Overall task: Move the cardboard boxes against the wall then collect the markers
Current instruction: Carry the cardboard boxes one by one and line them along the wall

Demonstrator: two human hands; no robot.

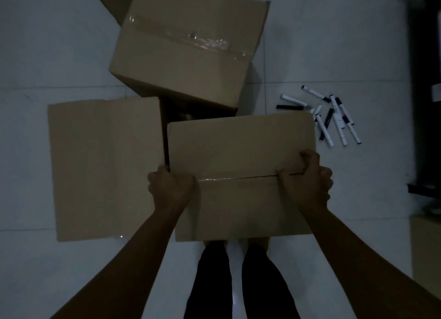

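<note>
A cardboard box (238, 147) sits right in front of my legs, its top flaps meeting along a seam. My left hand (170, 185) grips its left edge and my right hand (307, 180) grips its right side at the seam. To its left a second box (105, 166) rests on the floor. A larger taped box (188, 49) stands behind them, turned at an angle. Several black and white markers (331, 116) lie scattered on the floor, just right of the held box's far corner.
The floor is pale tile (47, 44). Dark furniture (424, 92) runs along the right edge, and another cardboard surface (427, 247) shows at the lower right. A further piece of cardboard (112, 1) pokes out behind the taped box.
</note>
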